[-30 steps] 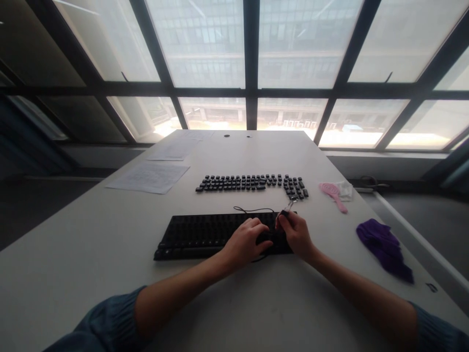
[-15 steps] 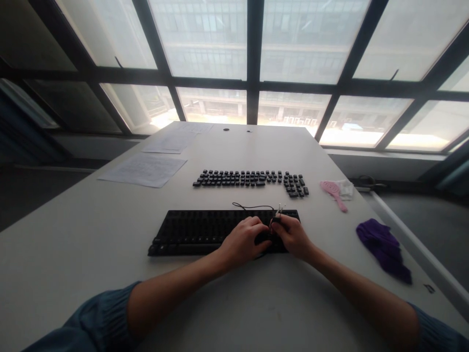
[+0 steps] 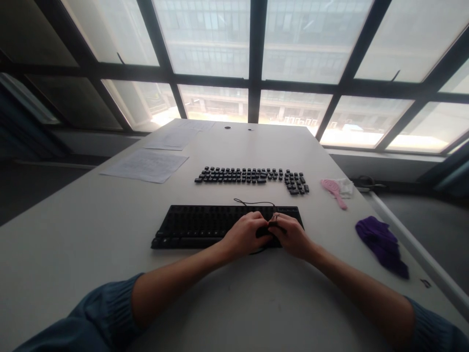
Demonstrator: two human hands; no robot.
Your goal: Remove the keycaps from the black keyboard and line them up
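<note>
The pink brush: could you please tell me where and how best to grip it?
The pink brush is probably best gripped by its handle, from the near side: the handle is slim and extends from the broad head toward that side.

Right hand point(image 3: 294, 237) hides part of keyboard point(image 3: 200, 222); left sleeve point(image 3: 104, 310) cut off.

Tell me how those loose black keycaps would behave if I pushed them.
The keycaps would probably slide rather than roll, since they look blocky. Each is likely light, being so small. A push might scatter them, as they look separate on the white table.
</note>
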